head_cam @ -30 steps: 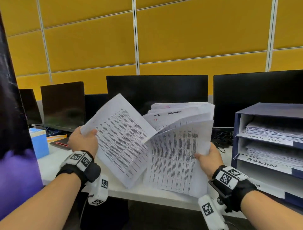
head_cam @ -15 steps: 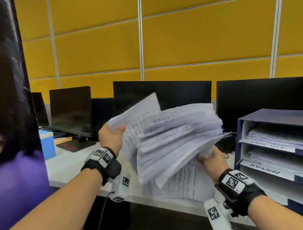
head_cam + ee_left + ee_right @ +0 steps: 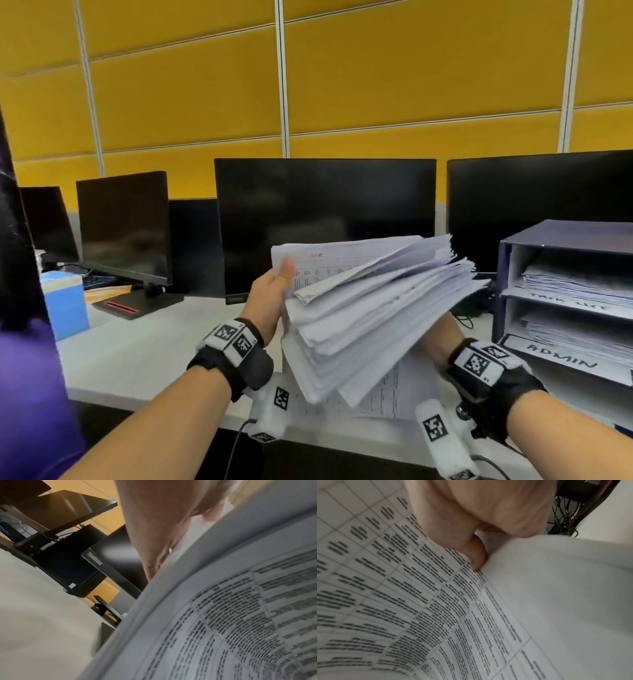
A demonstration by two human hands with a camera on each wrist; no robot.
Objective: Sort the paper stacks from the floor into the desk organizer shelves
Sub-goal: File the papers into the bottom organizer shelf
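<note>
Above the table, our left hand (image 3: 270,301) grips the paper stack (image 3: 370,315) at its left edge, our right hand (image 3: 436,337) clasps it beneath; we should square it before the organizer (image 3: 507,274) at right.

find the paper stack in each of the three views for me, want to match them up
Head: the paper stack sits at centre, fanned, held between the left hand and the right hand.
Left wrist: it fills the right and lower part, under the hand.
Right wrist: it fills most of the frame, below the hand.
Shared landmark: the printed table grid on the sheets.
</note>
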